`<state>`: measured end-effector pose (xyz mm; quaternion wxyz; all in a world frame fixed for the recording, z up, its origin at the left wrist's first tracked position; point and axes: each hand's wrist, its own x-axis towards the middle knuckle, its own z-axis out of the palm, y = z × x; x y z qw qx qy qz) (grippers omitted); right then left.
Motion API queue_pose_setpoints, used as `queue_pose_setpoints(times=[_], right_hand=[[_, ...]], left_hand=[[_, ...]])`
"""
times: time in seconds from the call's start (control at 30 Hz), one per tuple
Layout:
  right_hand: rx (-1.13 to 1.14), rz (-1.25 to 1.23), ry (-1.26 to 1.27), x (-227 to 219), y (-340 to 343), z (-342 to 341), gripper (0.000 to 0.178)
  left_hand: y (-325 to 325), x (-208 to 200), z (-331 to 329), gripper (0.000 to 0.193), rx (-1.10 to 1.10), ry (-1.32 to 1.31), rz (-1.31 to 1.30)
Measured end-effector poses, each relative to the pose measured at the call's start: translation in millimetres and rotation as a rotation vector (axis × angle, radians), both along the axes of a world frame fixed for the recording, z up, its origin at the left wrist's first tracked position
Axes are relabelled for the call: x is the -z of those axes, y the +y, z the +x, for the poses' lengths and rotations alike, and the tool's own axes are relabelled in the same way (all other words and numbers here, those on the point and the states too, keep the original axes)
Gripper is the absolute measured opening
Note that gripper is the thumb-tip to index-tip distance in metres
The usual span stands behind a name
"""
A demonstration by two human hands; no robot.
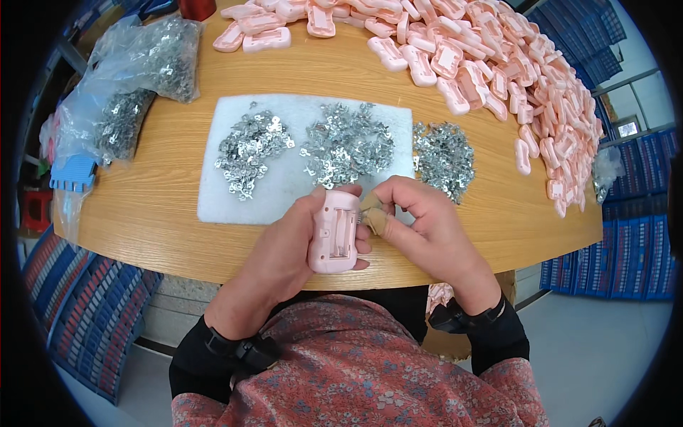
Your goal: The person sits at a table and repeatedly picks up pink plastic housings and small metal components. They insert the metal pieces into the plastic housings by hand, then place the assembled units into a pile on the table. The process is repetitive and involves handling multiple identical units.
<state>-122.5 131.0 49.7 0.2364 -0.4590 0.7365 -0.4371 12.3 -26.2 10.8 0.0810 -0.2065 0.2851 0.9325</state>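
1. Near the front edge of the round wooden worktop [163, 213], the left hand [284, 256] is wrapped around a pink plastic casing [333, 231], thumb along its top and fingers curled under its lower end, holding it upright with its open recess facing the camera.
2. Just to the right of it, the right hand [427, 228] is pinched narrow, fingertips pressed together at the casing's right edge; thumb and forefinger wear tan finger wraps [373, 217]. Whatever small piece sits between those fingertips is too small to make out.
3. Both wrists end in dark sleeve cuffs [491, 327], and a red patterned garment [356, 370] fills the lower middle of the view.
4. Beyond the hands lies a white foam pad [213, 199] carrying two heaps of small silvery metal clips: one on the left [249, 149], one in the middle [348, 146].
5. A third heap of the same clips [445, 156] lies on bare wood, just beside the pad's right edge.
6. Across the far and right rim of the worktop runs a long pile of matching pink casings [498, 71], curving down the right side.
7. At far left, clear plastic bags [135, 71] hold more metal clips, part of the bags hanging over the edge.
8. A small blue comb-like plastic piece [73, 174] sits at the left rim below the bags.
9. Stacked blue crates [626, 242] stand to the right of the worktop, and more blue and red crates [78, 313] to its lower left.
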Motion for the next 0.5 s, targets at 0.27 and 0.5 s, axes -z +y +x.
queue_pose_setpoints(times=[0.27,0.5], right_hand=[[-0.008,0.043,0.122,-11,-9,8,0.012],[-0.026,-0.02,0.308,-8,-16,15,0.014]], left_hand=[[4,-4,4,0.055,0.029,-0.008,-0.016],[7,2,6,0.059,0.045,-0.051,-0.09]])
